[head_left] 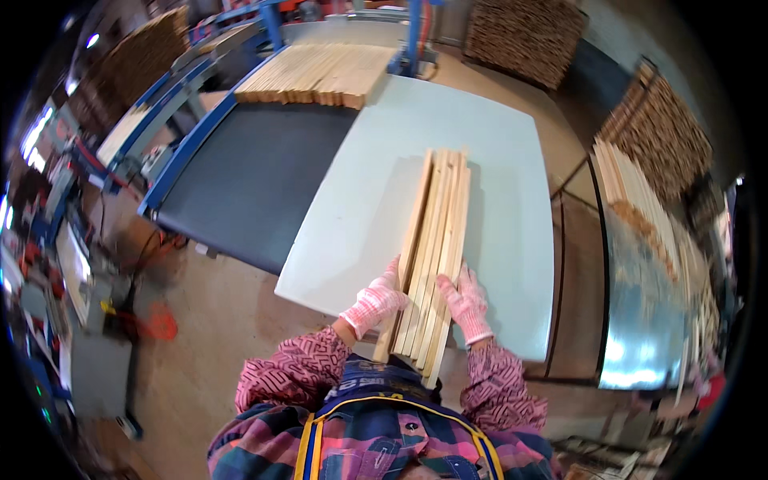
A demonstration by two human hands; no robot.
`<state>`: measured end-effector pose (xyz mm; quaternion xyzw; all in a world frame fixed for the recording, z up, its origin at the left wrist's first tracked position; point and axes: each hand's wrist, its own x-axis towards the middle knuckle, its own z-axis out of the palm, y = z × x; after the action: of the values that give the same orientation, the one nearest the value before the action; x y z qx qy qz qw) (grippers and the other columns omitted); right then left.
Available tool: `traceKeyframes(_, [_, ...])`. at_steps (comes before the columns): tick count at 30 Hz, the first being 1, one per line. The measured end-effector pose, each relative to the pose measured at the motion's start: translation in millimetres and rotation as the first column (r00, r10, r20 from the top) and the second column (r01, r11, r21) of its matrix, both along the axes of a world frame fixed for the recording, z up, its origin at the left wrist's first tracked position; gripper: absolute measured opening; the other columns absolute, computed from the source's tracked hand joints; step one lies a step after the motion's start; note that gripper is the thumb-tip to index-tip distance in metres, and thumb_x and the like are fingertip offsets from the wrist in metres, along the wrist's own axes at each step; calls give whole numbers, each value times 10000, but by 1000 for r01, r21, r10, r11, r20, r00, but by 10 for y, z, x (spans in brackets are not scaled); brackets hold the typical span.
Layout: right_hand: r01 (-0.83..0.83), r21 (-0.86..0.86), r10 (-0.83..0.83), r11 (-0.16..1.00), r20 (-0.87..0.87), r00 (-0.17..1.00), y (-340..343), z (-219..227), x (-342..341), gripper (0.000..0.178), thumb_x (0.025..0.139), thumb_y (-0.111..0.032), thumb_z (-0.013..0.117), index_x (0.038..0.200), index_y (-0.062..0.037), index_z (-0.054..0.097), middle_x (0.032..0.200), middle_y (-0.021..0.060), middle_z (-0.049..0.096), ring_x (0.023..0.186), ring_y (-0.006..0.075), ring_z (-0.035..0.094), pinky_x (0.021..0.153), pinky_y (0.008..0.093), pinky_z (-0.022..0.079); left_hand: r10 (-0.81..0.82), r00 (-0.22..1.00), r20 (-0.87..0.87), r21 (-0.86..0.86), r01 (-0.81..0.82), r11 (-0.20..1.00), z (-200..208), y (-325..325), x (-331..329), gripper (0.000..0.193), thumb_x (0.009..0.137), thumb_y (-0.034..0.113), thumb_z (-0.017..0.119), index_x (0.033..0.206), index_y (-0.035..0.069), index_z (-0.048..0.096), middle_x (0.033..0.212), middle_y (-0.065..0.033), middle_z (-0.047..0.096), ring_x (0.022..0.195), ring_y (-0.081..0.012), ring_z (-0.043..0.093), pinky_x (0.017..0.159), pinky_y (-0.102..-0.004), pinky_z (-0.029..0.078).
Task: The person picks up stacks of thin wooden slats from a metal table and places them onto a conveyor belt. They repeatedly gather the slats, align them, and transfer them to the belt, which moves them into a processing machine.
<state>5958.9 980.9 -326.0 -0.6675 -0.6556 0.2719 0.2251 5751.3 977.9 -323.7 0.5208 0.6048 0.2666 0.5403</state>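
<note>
A bundle of several long, pale wooden strips point(434, 248) lies lengthwise on a light grey-green tabletop point(352, 216), its near ends jutting past the front edge toward my apron. My left hand point(376, 302), in a pink-and-white knit glove, presses against the bundle's left side. On the opposite side, my right hand point(466, 302), gloved alike, grips with its thumb over the top strips. Between them the strips are squeezed together. The leftmost strip is slightly apart from the others and its near end is askew.
Left of the tabletop runs a dark conveyor belt point(256, 172) with a blue side rail, carrying a row of wooden strips point(320, 72) at its far end. A metal-topped table point(640, 320) with more strips point(640, 196) stands to the right. Stacked wood point(524, 40) rises at the back.
</note>
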Motion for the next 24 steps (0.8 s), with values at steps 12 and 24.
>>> traceKeyframes(12, [428,-171,-395,887,-761,514,-653,-399,407,484,909,-270,681,1343,-94,560,1331,150,575,1245,199,507,1064,311,383,83,739,668,220,-302,927,694,-20,141,818,734,22,510,1514,104,277,1128,-116,561,964,-194,556,831,-316,500])
traceKeyframes(24, [144,-234,-228,962,-386,894,-2114,-239,1917,859,773,-438,713,1481,-149,323,1315,208,545,1206,369,534,1018,401,422,-476,826,302,484,298,823,178,-1051,2808,1089,754,36,725,1539,62,-29,1424,-220,360,1271,-287,428,1044,-379,389])
